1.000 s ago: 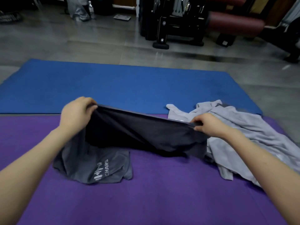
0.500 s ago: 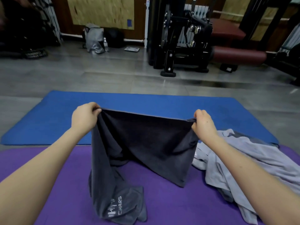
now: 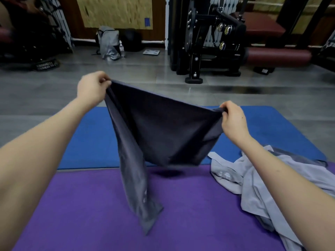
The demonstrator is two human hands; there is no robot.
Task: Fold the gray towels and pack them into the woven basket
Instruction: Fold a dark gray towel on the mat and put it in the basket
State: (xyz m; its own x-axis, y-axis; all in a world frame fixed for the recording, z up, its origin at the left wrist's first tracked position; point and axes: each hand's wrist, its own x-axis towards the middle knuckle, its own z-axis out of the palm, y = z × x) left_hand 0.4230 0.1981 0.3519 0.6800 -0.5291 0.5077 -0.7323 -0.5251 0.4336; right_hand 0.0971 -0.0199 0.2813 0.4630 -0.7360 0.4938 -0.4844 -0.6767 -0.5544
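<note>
Hands, where were they?

– Left hand (image 3: pixel 91 88) and right hand (image 3: pixel 233 122) each pinched a top corner of the dark gray towel (image 3: pixel 163 131), fingers (image 3: pixel 103 81) curled on the cloth, tips hidden in it. It hung over the purple mat (image 3: pixel 90 205).

– Anything unclear?

– Print on its hanging tail was blurred. The light gray towel (image 3: pixel 253 180) lay crumpled beside, partly under the right forearm (image 3: pixel 282 178), cut off at the edge.

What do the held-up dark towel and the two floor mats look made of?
Dark gray towel: soft matte cloth, possibly microfibre; it sags and hangs in limp folds. Purple mat and blue mat: probably foam or rubber, matte, with thick edges.
</note>
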